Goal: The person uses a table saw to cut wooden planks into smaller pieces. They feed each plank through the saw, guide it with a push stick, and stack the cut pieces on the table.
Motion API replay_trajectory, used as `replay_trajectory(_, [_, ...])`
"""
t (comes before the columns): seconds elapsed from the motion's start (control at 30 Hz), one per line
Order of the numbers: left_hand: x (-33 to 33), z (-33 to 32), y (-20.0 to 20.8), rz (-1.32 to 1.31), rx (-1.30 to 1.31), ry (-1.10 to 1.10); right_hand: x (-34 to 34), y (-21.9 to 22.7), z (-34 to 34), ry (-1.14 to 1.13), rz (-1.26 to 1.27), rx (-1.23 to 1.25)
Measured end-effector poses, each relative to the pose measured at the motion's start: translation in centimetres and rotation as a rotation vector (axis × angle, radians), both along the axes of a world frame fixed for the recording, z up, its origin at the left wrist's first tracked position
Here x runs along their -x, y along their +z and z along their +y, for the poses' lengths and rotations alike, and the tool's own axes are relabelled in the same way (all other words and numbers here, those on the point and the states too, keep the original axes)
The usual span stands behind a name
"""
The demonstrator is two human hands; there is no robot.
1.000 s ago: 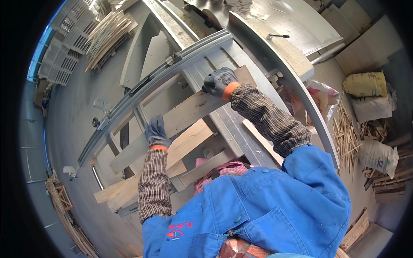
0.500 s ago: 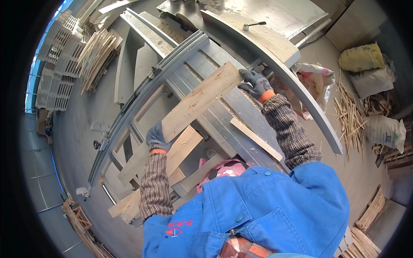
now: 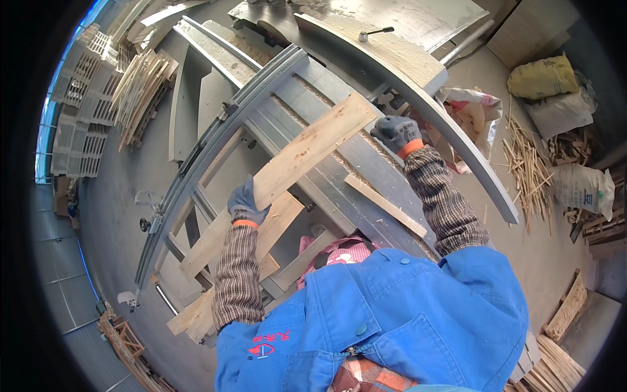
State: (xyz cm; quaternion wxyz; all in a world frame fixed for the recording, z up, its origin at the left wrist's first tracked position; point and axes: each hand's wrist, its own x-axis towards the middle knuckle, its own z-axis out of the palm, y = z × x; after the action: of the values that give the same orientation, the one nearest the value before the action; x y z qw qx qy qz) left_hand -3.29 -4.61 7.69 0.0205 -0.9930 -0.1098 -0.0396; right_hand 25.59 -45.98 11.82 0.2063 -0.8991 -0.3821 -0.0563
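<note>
A long pale wooden board (image 3: 313, 153) lies slantwise over the grey sliding machine table (image 3: 326, 189). My left hand (image 3: 247, 204), in a grey glove, is closed round the board toward its lower left part. Just off the board's upper right end is my gloved right hand (image 3: 397, 132), its fingers curled in; what they hold, if anything, is hidden. A narrow wood strip (image 3: 385, 206) rests on the table nearer my body. Under my left hand and forearm, more boards (image 3: 277, 225) lie partly covered.
A curved-looking metal fence (image 3: 450, 144) with a lever handle (image 3: 375, 32) runs along the right. Behind the table is a saw blade (image 3: 271, 32). Sacks (image 3: 542, 78) and a heap of thin offcuts (image 3: 528, 170) lie on the right floor; stacked slats (image 3: 140, 91) stand far left.
My right hand has come away from the board's end toward the right, and its fingers have curled. My left hand keeps its grip; the board sits slightly farther right in view.
</note>
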Motion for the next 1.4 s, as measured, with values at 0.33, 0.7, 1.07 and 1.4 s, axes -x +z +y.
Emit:
replay_trajectory(0.33, [-2.2, -0.9, 0.9, 0.15, 0.024, 0.072, 5.2, 0.5, 6.8, 0.163, -0.205, -0.275])
replay_trajectory(0.7, [-3.3, 0.2, 1.7, 0.31, 0.094, 0.121, -0.6, -6.2, -3.0, -0.55, -0.326, -0.002])
replay_trajectory(1.07, [-8.6, 5.1, -0.8, 0.247, 0.089, 0.162, 17.8, -6.3, -8.2, -0.266, 0.438, 0.249])
replay_trajectory(1.4, [-11.1, 5.3, -2.6, 0.433, 0.04, 0.223, 16.6, -5.1, -8.3, -0.273, 0.589, 0.042])
